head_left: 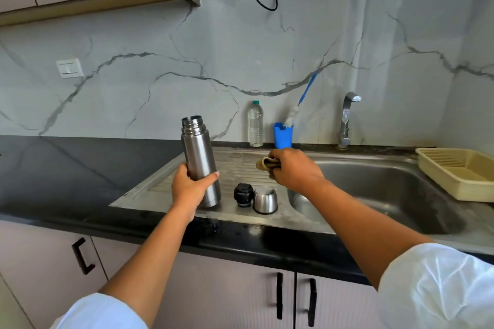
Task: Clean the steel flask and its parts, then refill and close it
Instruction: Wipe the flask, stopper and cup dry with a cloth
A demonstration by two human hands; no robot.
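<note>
My left hand (187, 189) grips the steel flask (199, 152) low, upright at the drainboard (235, 168), probably to leave its mouth clear. My right hand (294, 168) clutches a folded cloth (263, 163). The stopper (243, 194) and cup (265, 200) sit beside the flask.

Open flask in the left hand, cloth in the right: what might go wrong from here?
1. The left hand grips the steel flask low on its smooth body; it may slip or tip once the right hand wipes with the cloth.
2. The black stopper and steel cup stand right beside the flask on the drainboard, near the basin; a nudge might knock them in.
</note>
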